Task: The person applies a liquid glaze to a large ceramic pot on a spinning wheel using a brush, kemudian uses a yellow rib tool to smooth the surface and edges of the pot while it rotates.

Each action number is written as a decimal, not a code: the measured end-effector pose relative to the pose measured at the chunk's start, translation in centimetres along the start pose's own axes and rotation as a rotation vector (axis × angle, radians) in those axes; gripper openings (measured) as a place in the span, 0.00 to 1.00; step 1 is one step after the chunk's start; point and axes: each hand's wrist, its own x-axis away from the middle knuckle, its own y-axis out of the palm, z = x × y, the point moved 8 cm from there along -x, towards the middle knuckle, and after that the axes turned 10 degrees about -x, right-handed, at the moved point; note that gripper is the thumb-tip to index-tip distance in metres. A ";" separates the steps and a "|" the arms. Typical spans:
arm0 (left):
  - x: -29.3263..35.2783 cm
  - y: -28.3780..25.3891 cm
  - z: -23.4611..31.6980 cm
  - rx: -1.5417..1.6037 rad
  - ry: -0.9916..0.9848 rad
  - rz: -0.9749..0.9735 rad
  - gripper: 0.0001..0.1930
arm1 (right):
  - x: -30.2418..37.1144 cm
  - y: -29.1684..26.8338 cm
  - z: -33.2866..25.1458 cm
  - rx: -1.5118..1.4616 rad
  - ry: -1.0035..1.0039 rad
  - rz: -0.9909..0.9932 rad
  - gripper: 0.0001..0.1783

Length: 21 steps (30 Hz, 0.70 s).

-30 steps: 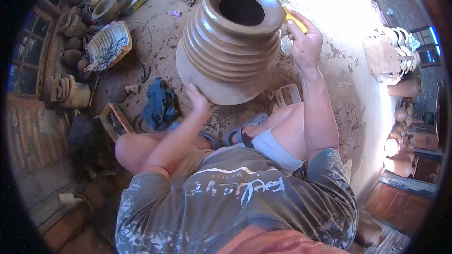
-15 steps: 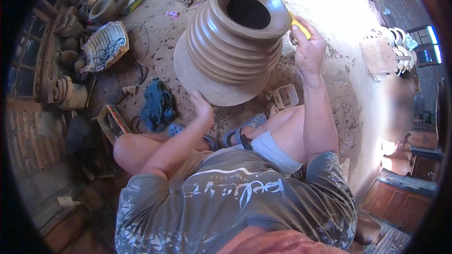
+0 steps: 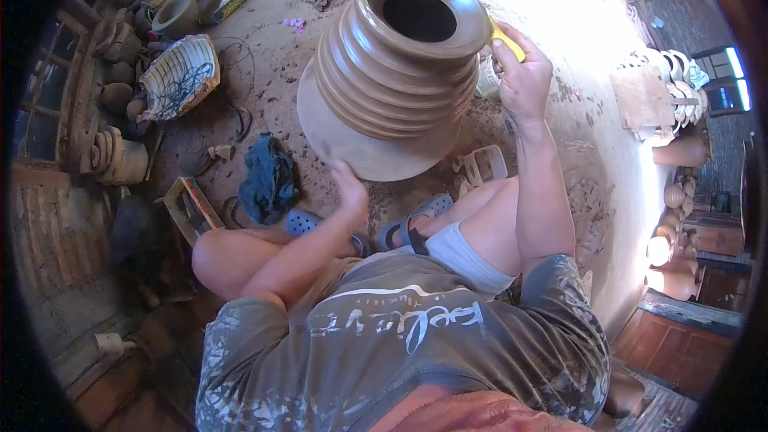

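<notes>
A large ribbed clay pot [image 3: 392,84] with a wide flared mouth stands upright on a round potter's wheel [image 3: 330,134]. Its brown surface looks wet and shiny. My right hand [image 3: 526,84] is closed on a flat yellow tool [image 3: 509,42], whose edge sits against the outside of the pot just under the rim; its exact kind is hard to make out. At the near left edge of the wheel is my left hand [image 3: 350,192], fingers stretched out and touching the rim of the disc. It holds nothing.
A dark blue cloth [image 3: 269,178] lies on the dirt floor left of my feet. Beyond it are a broken ribbed basket [image 3: 181,78] with cord inside and several pots along the left wall. Near my right knee sits a clear plastic container [image 3: 485,165]. Pots line the right side.
My left hand has shifted slightly right and down along the wheel's edge. The right hand keeps the yellow tool at the pot's rim. A blurred shape at far right is gone, showing pots.
</notes>
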 end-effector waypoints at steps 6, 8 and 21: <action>0.7 1.0 -2.9 -0.009 -0.292 -0.184 0.42 | -0.9 0.1 -0.8 0.110 -0.025 -0.116 0.18; -3.9 -1.8 5.8 0.199 -0.101 -0.045 0.41 | -0.7 -0.4 -1.0 0.182 -0.047 -0.132 0.18; 2.7 0.9 5.5 0.065 -0.243 -0.054 0.41 | -1.0 -1.3 -3.2 0.468 0.004 -0.168 0.17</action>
